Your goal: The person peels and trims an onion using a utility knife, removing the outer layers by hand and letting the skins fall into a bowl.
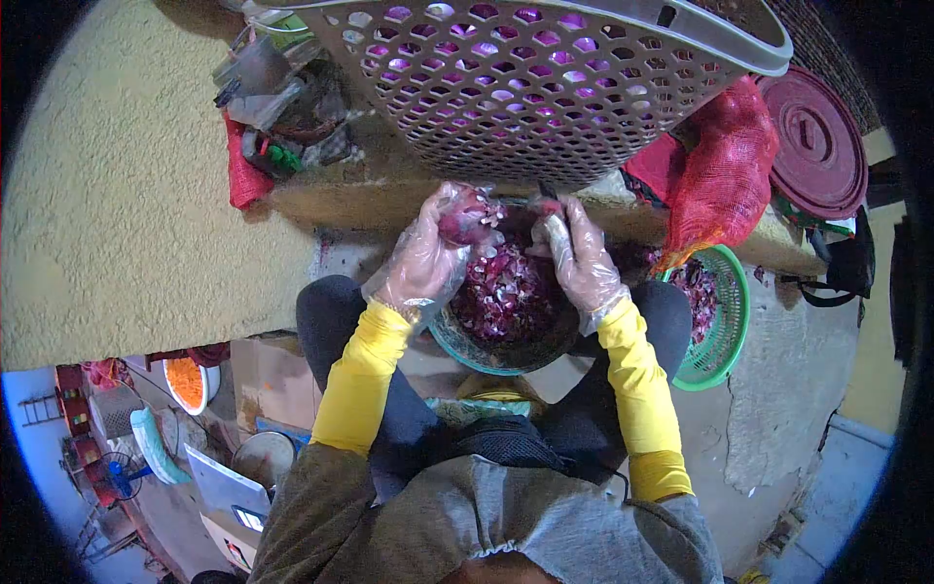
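Clear plastic gloves and yellow sleeves cover both hands. My left hand (428, 248) has its fingers wrapped round a red onion (467, 222) above the left rim of a dark round basin (506, 362). Across from it, my right hand (584, 255) is closed round a small knife (548, 193), whose dark end shows by the fingertips; its blade is hard to make out. Purple and white onion peelings (501, 297) fill the basin between my knees.
A large grey perforated basket (525, 136) of purple onions stands just ahead. To the right are a green basket (741, 326) with peelings, a red mesh bag (725, 165) and a maroon lid (817, 141). Plastic bags (292, 97) lie at the upper left.
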Demonstrator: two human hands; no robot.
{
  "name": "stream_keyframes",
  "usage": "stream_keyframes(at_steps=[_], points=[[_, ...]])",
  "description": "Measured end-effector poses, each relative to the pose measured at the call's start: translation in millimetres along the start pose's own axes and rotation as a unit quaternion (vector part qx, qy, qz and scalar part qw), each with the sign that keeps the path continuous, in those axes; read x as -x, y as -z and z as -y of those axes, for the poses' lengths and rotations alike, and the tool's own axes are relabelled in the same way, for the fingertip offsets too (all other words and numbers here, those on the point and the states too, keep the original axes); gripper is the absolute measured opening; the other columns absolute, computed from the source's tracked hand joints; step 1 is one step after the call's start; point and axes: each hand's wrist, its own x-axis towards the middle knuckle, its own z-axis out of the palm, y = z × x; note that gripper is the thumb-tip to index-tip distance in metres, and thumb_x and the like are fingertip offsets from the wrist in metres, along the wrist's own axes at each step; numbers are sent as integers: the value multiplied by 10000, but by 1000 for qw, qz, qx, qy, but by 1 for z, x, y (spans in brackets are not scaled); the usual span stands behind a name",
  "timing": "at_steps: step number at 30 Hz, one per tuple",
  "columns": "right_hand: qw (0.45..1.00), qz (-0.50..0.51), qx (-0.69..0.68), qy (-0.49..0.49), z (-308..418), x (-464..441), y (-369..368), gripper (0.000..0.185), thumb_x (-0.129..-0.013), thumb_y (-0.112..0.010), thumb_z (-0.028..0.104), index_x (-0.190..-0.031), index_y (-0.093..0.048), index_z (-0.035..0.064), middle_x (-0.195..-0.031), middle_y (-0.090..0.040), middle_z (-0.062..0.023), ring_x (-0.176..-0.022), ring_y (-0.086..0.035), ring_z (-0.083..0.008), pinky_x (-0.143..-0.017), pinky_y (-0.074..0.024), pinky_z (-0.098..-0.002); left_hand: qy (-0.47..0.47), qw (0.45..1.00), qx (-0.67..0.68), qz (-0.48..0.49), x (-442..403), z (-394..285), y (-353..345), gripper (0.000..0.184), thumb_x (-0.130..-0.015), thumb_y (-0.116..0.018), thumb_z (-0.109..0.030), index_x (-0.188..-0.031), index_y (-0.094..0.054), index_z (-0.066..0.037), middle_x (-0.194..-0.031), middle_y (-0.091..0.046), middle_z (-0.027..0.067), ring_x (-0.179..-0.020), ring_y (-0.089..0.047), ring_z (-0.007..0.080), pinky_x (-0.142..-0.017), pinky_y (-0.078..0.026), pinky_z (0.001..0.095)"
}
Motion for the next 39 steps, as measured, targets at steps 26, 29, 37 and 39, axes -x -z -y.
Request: stream_keyframes(at_steps=[26, 29, 37, 39], points=[[937, 83, 298, 163, 28, -49, 18, 454, -789, -729, 542, -680, -673, 105, -563, -587, -142, -559, -621, -352, -547, -474, -426, 70, 989, 122, -43, -9, 22, -27, 361, -952, -569, -399, -1106, -611, -76, -1069, -660, 156, -1006, -635, 321, -960, -497, 519], [936, 167, 293, 104, 37, -47, 26, 447, -814, -711, 530, -685, -683, 103, -566, -591, -147, -564, -621, -358, -551, -474, -435, 78, 983, 158, -48, -9, 19, -28, 305, -952, -563, -370, -1074, -601, -93, -1034, -653, 152, -978, -636, 312, -938, -509, 509], [915, 251, 272, 157, 42, -36, 21, 553, -827, -611, 662, -736, -709, 126, -631, -646, -144, -606, -646, -351, -587, -502, -450, -72, 997, 6, 1, -15, 6, -13, 318, -913, -627, -304, -1093, -530, -60, -1043, -634, 114, -964, -635, 216, -892, -533, 400], [913, 260, 277, 151, 40, -35, 22, 532, -837, -610, 646, -748, -712, 131, -634, -645, -151, -610, -646, -355, -593, -503, -456, -148, 980, -129, -22, -5, -5, -26, 294, -910, -628, -278, -1084, -526, -63, -1090, -623, 151, -1032, -631, 269, -923, -516, 453]])
